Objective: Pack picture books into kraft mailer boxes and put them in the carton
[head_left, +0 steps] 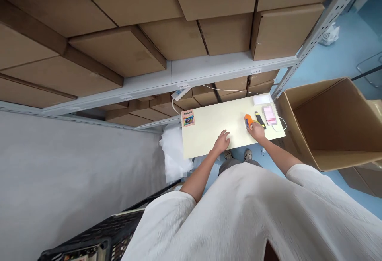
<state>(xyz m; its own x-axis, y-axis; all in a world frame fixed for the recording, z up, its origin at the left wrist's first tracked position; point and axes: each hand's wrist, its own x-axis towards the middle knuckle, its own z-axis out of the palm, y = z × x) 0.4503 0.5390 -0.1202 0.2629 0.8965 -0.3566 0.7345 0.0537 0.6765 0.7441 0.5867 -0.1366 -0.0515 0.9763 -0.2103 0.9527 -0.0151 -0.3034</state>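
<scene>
My right hand (256,130) rests on the pale table top (209,133) with its fingers closed round an orange tape dispenser (247,121). My left hand (221,141) lies flat on the table near its front edge, fingers spread and holding nothing. Beside the dispenser lie a black and yellow utility knife (259,118) and a pink phone (269,114) with a white cable. A small colourful card pack (188,118) sits at the table's far left corner.
A large open cardboard box (328,125) stands to the right of the table. Metal shelving (209,72) loaded with brown cartons fills the view ahead. White plastic bags (174,153) lie left of the table, and a black crate (89,241) is at the lower left.
</scene>
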